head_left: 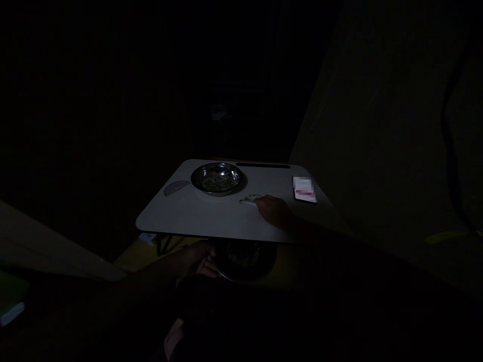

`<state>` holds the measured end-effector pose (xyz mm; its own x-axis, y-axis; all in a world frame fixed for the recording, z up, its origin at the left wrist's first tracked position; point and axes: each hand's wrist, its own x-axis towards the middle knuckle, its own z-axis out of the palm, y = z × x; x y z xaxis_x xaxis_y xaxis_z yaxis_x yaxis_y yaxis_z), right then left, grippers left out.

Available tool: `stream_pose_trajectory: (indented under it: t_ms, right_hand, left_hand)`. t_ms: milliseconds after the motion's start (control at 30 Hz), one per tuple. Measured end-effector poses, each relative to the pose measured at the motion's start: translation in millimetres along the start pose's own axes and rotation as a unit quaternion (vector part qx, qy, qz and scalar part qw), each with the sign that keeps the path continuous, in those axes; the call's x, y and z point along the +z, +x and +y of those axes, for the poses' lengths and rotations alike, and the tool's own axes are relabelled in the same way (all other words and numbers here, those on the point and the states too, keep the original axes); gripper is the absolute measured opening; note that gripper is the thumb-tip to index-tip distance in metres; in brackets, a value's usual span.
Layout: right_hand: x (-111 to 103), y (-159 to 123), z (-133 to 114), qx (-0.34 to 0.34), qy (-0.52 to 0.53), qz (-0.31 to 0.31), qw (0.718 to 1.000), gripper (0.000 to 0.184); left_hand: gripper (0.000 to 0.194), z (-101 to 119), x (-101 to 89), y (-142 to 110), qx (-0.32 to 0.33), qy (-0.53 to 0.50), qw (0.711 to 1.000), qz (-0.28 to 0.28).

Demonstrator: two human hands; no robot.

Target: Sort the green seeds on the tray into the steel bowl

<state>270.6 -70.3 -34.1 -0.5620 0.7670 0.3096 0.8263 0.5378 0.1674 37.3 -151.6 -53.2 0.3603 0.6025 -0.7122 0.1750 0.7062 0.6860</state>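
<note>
My right hand (274,210) rests low over the white folding table (196,218), its fingers closed on a small pale flat piece (249,202) whose kind I cannot make out. Beside that piece lies a little scatter of dark bits (252,196). Below the table's near edge, my left hand (202,256) grips the rim of a dark bowl (245,274), which has some loose bits in it. A shiny metal bowl (217,191) stands on the table to the left of my right hand, holding a layer of greenish and pale bits.
A phone (305,190) with a lit screen lies at the table's right side. Purple semicircular print (177,188) shows left of the metal bowl. A dark slot (263,165) runs along the far edge. A wall (377,151) rises on the right; most surroundings are too dark to read.
</note>
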Motion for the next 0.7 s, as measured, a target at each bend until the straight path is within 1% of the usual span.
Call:
stream_pose_trajectory:
  t_ms: [100, 200, 400, 533, 700]
  right_hand:
    - [2.5, -0.1, 4.4, 0.014, -0.007, -0.008, 1.000, 0.028]
    - [3.6, -0.3, 8.0, 0.015, -0.015, 0.001, 1.000, 0.029]
    - [1.2, -2.3, 12.1, 0.026, -0.020, 0.001, 0.999, 0.027]
    - [-1.4, -3.9, 6.5, 0.014, 0.000, -0.009, 1.000, 0.027]
    - [-3.1, -2.3, -4.3, -0.019, 0.026, -0.009, 0.999, 0.028]
  left_hand:
    - [0.010, 0.9, 0.6, -0.2, -0.003, -0.004, 1.000, 0.005]
    - [0.010, 2.3, 2.2, -1.3, -0.008, -0.008, 1.000, 0.009]
    - [0.009, 2.9, 3.6, -2.9, -0.003, -0.016, 1.000, 0.021]
    - [0.009, 2.2, 1.8, -1.3, -0.002, -0.017, 1.000, 0.014]
    - [0.008, 1.7, 0.2, 0.9, 0.001, -0.017, 1.000, 0.003]
